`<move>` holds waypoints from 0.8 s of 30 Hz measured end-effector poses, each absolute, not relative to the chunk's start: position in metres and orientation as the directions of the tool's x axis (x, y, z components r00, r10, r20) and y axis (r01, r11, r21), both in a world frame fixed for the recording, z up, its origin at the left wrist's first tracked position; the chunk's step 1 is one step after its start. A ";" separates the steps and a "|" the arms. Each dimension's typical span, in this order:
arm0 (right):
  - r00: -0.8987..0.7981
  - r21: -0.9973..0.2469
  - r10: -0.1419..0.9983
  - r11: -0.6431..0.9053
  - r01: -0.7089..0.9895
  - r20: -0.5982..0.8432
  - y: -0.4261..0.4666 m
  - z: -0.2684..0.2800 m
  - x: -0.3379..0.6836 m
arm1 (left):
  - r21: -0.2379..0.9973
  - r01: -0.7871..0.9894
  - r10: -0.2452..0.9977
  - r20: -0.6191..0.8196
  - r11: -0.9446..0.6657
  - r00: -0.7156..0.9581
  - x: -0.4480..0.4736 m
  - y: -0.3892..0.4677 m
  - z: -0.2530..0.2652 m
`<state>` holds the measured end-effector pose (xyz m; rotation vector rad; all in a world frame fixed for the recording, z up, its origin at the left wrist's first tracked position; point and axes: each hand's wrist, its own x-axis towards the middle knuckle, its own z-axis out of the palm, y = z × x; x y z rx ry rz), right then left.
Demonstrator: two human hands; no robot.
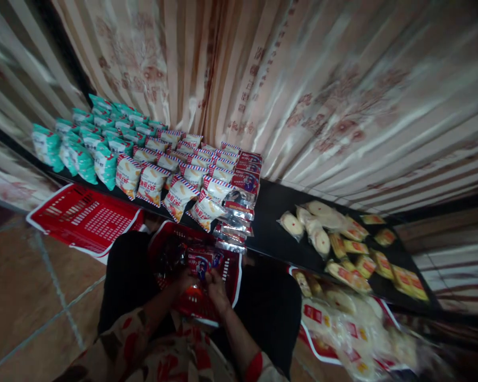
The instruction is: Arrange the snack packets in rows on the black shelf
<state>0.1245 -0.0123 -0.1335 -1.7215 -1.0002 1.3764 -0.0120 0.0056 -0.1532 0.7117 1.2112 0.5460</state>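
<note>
Before a patterned curtain (302, 79), I hold a red packet (201, 263) over the red basket (234, 297) between my legs, my left hand (186, 281) and right hand (216, 289) both curled closed on its lower edge. On the black bench (271, 209), rows of teal packets (90, 159) and white packets (179, 195) look fully set out, while the red column (245, 181) at their right end appears only partly built. Dark wrappers (171, 260) remain in my basket (too dim to count). Farther right, pale round packs (321, 240) and yellow packs (355, 247) lie loosely scattered, seemingly unarranged, above a second basket (317, 350) heaped with clear bags (352, 333)
</note>
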 end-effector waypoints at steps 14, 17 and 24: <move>0.012 -0.949 0.952 -0.305 -0.079 -0.307 -0.045 -0.049 0.149 | 0.948 -0.010 0.843 -0.277 0.317 0.461 -0.016 -0.007 -0.075; 0.070 -0.960 0.960 -0.263 -0.095 -0.270 -0.047 -0.039 0.150 | 0.964 0.022 0.868 -0.249 0.266 0.430 -0.009 -0.002 -0.048; 0.176 -0.984 0.970 -0.156 -0.091 -0.170 -0.034 -0.002 0.164 | 0.974 -0.106 0.918 -0.147 0.199 0.369 0.014 -0.005 -0.008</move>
